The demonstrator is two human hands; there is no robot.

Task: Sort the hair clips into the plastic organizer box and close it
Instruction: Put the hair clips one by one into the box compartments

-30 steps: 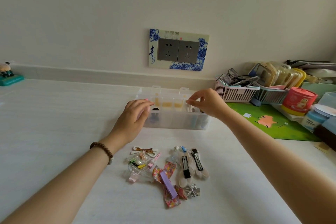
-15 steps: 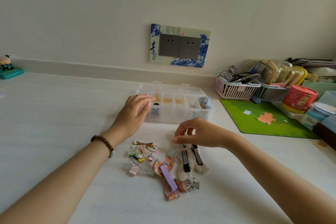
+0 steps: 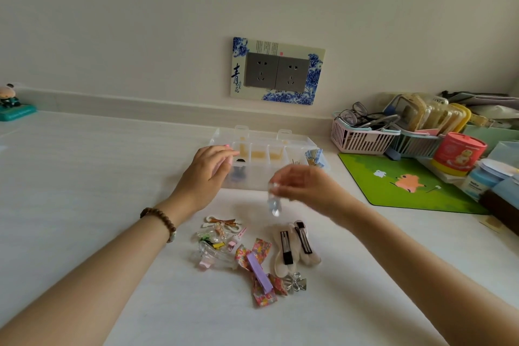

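A clear plastic organizer box (image 3: 280,146) stands open on the white table, with a blue fabric clip (image 3: 314,157) in its right compartment. My left hand (image 3: 207,174) rests on the box's front left edge, fingers on the rim. My right hand (image 3: 303,185) hovers in front of the box and pinches a small clear-and-blue hair clip (image 3: 273,203) that dangles from the fingertips. Below lies a pile of hair clips (image 3: 252,250): a floral bow with a purple clip (image 3: 259,270), two cream clips with black bars (image 3: 295,244), a silver bow (image 3: 296,284) and small coloured clips (image 3: 216,239).
A green mat (image 3: 404,182) lies to the right. Behind it stand a pink basket with glasses (image 3: 362,135), a second basket, a red-and-yellow tub (image 3: 457,153) and other clutter. A small figurine (image 3: 11,104) sits at the far left by the wall.
My right hand left the box, dropped to the pile, and has now lifted a small clear-and-blue clip off the table. My left hand stayed on the box.
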